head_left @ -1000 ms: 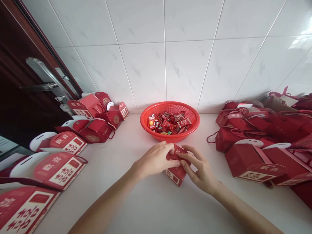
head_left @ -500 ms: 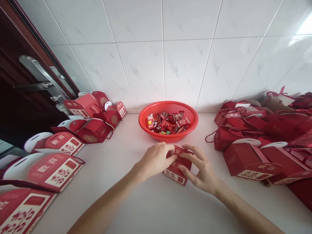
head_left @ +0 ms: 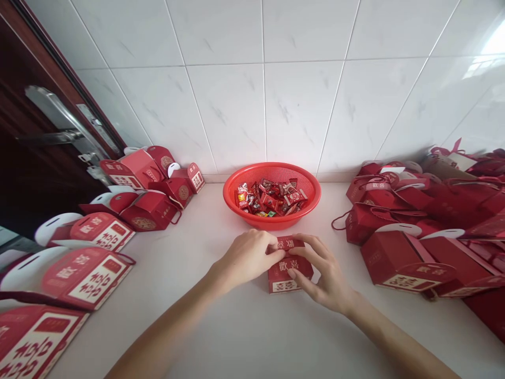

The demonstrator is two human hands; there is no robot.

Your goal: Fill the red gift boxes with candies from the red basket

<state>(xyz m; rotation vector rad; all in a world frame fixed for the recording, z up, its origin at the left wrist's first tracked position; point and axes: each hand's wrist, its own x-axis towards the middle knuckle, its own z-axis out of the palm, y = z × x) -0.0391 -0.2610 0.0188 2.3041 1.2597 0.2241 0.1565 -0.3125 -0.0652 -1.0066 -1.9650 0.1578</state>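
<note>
Between my two hands a small red box [head_left: 282, 276] with pale characters rests on the white tabletop, its front face toward me. The fingers of my left hand [head_left: 248, 258] pinch the box's top flaps from the left. From the right, my right hand [head_left: 323, 273] grips the top, with its thumb on the front flap and its fingertips behind. Just beyond the box stands a red oval basket [head_left: 272, 224] holding wrapped sweets [head_left: 270, 202].
Red boxes [head_left: 97, 276] with white flaps line the left side, near a dark door with a metal handle [head_left: 59, 138]. Many more red boxes [head_left: 408, 260] are crowded at the right. A white tiled wall [head_left: 300, 116] rises behind the basket.
The small red box has turned from a slant to face me more squarely, and its front edge has shifted slightly back. Both hands keep hold of its top.
</note>
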